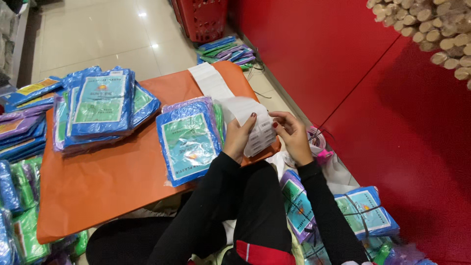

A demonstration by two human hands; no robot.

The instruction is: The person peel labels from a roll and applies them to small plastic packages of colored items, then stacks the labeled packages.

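My left hand (240, 136) and my right hand (293, 133) both grip a long white strip of labels (245, 109). The strip runs from the far edge of an orange board (113, 181) down to my hands, where its end curls over. Each thumb presses on the strip's near end. Just left of my left hand lies a small stack of flat blue plastic packets (189, 140) with green and white fronts, resting on the board. My legs in black are under the board's near edge.
A bigger heap of blue packets (100, 108) sits at the board's far left. More packets lie on the floor at the left (19, 132), by my right knee (365, 211) and near a red basket (202, 19). A red wall (392, 108) stands close on the right.
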